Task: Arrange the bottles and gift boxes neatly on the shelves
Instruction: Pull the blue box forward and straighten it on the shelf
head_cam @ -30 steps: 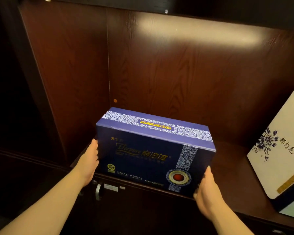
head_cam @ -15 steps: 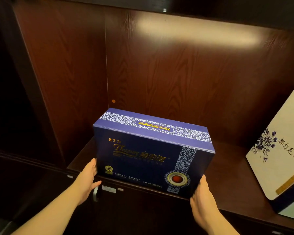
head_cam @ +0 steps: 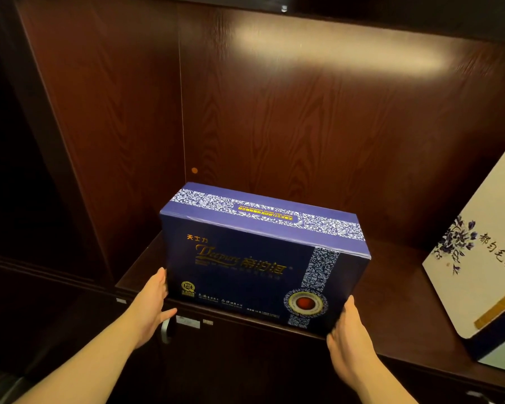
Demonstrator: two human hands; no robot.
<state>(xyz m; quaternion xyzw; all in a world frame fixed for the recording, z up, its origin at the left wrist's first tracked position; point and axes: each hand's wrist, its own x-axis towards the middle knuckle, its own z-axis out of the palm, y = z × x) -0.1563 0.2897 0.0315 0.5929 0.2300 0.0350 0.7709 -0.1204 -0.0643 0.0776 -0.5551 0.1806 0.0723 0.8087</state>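
A dark blue gift box (head_cam: 245,263) with gold lettering and a blue-and-white patterned band stands upright at the left end of a dark wooden shelf (head_cam: 391,310). Its front lower edge sits at the shelf's front lip. My left hand (head_cam: 152,304) presses flat against the box's lower left side. My right hand (head_cam: 347,336) cups its lower right corner. Both hands hold the box between them.
A white gift box (head_cam: 478,258) with a blue flower print leans tilted at the shelf's right end. The cabinet's side wall (head_cam: 114,126) stands close to the left of the blue box. A metal door handle (head_cam: 165,330) sits below the shelf edge.
The blue box has moved a little further back onto the shelf. Both hands have slid lower along its sides, toward the bottom corners.
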